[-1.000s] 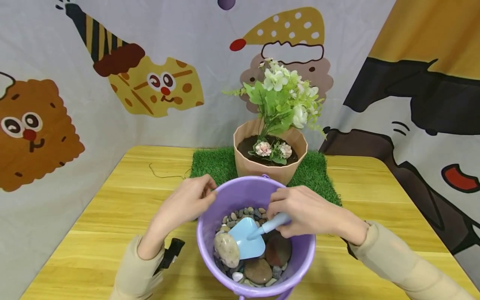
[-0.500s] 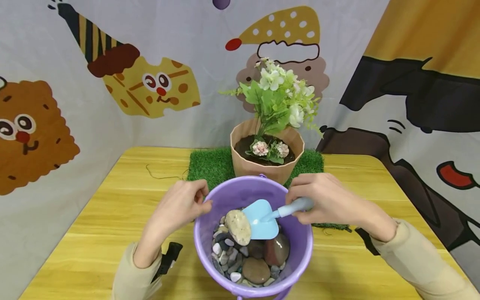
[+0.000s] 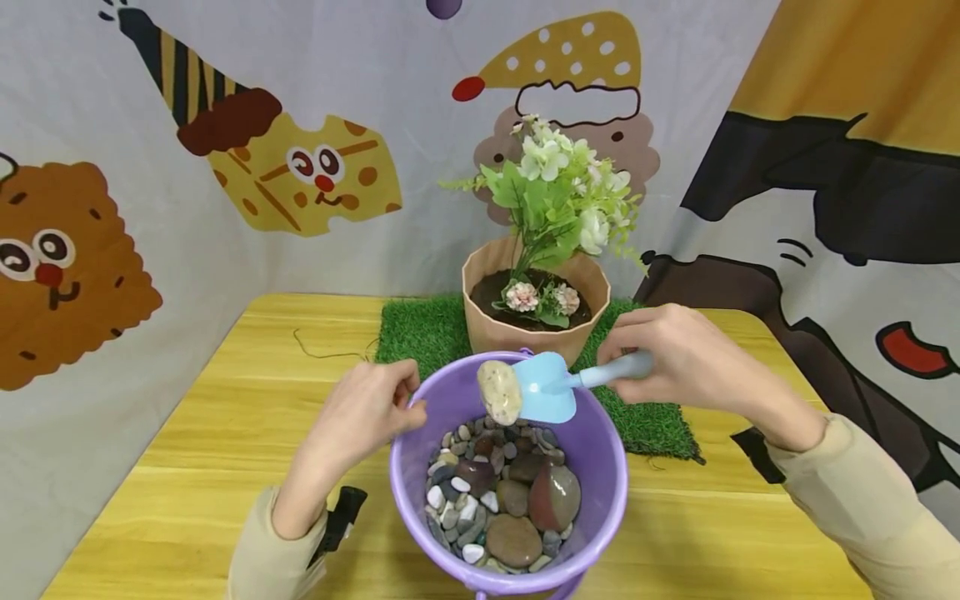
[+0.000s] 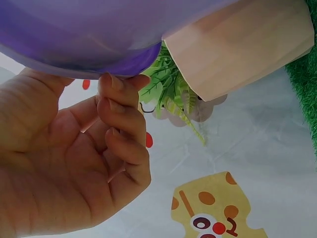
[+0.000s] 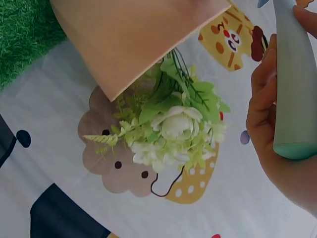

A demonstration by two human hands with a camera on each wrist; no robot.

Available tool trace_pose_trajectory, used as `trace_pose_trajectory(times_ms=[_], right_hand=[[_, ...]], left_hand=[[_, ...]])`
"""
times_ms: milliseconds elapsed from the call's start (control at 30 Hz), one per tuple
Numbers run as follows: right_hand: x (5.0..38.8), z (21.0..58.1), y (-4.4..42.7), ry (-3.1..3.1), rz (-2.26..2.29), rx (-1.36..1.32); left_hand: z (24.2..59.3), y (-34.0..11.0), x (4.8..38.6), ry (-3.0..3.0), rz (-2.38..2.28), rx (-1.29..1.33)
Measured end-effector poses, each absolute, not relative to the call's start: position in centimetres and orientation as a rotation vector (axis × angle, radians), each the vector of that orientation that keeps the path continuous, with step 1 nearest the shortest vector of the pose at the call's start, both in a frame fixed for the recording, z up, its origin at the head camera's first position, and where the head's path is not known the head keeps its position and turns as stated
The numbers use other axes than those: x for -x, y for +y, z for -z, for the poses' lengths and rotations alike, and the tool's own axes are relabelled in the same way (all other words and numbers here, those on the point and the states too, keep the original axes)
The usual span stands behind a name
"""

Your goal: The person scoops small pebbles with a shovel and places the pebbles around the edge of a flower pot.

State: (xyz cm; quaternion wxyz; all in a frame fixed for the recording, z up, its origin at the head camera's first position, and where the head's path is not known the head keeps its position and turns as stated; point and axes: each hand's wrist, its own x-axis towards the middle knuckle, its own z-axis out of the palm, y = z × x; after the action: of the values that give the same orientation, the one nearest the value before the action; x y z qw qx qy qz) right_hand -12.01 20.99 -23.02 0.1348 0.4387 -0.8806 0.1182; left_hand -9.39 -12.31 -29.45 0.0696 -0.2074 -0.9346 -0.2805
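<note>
In the head view my right hand (image 3: 678, 358) grips the handle of a light blue toy shovel (image 3: 546, 388). A pale speckled stone (image 3: 500, 392) sits at the tip of its blade, above the back part of a purple bucket (image 3: 399, 492). Several small pebbles and larger brown stones (image 3: 513, 540) cover the bucket's bottom. My left hand (image 3: 367, 412) pinches the bucket's left rim; the left wrist view shows its thumb and fingertips (image 4: 116, 83) at that rim. In the right wrist view the fingers wrap the shovel's pale handle (image 5: 297, 89).
Behind the bucket, a peach flowerpot (image 3: 536, 335) with dark soil, white flowers (image 3: 555, 179) and small pink blooms stands on a green turf mat (image 3: 420, 333). Wooden table (image 3: 225, 433) lies around. A dark thread (image 3: 322, 354) rests at the left. A printed cloth (image 3: 337, 50) hangs behind.
My right hand has lifted the shovel with the pale stone up and to the right, from low inside the bucket to near its back rim. The left hand stays at the rim.
</note>
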Motion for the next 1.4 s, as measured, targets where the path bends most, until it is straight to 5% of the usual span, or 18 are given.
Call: trace_pose_trajectory(times_ms=[1400], right_hand=[[18.2, 22.4, 17.6, -2.813, -0.181, -0.613]], left_hand=[[30.0, -12.1, 9.3, -2.768, 0.775, 0.643]])
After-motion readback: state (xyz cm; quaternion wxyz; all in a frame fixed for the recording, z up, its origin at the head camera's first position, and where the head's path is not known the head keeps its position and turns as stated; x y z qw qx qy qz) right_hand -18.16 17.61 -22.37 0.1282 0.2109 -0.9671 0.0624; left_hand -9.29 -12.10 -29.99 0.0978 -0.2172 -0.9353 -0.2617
